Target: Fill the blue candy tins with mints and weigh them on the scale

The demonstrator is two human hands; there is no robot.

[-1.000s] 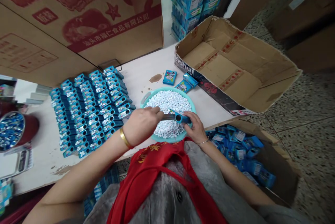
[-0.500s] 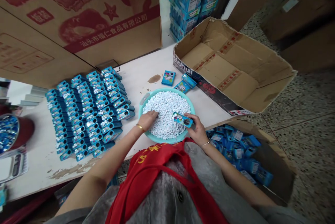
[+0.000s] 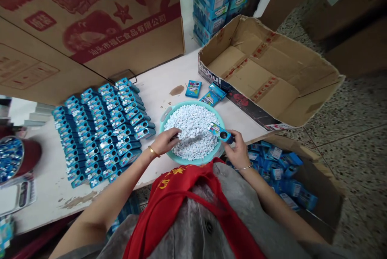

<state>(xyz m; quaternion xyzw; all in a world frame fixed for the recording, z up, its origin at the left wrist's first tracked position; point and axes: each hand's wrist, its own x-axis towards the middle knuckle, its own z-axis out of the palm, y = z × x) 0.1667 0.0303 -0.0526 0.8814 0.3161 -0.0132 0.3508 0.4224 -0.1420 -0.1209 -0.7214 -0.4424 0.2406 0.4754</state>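
White pellet candies (image 3: 193, 113) fill a round turquoise basin (image 3: 223, 124) on the table. At its left side my left hand (image 3: 165, 141) is closed, thumb and fingers curled together over the candies. A small heap of them rises just past its fingertips; what carries it, if anything, I cannot make out. My right hand (image 3: 236, 148) grips the lower end of a blue candy box (image 3: 218, 131), tilted over the basin's right side, its dark round window facing up. Behind the basin lie a flat blue box (image 3: 193, 88) and more blue boxes (image 3: 213, 95).
Rows of upright blue boxes (image 3: 102, 134) stand on the left. An open carton tray (image 3: 263, 77) sits at the right, and a large carton (image 3: 121, 21) behind. Below the right table edge, another carton holds blue boxes (image 3: 281, 174). A red tub (image 3: 32, 154) is far left.
My left hand has drawn slightly left and its fingers have curled, with candies raised beside them. My right hand has moved right with the blue box, turning its window end more upward.
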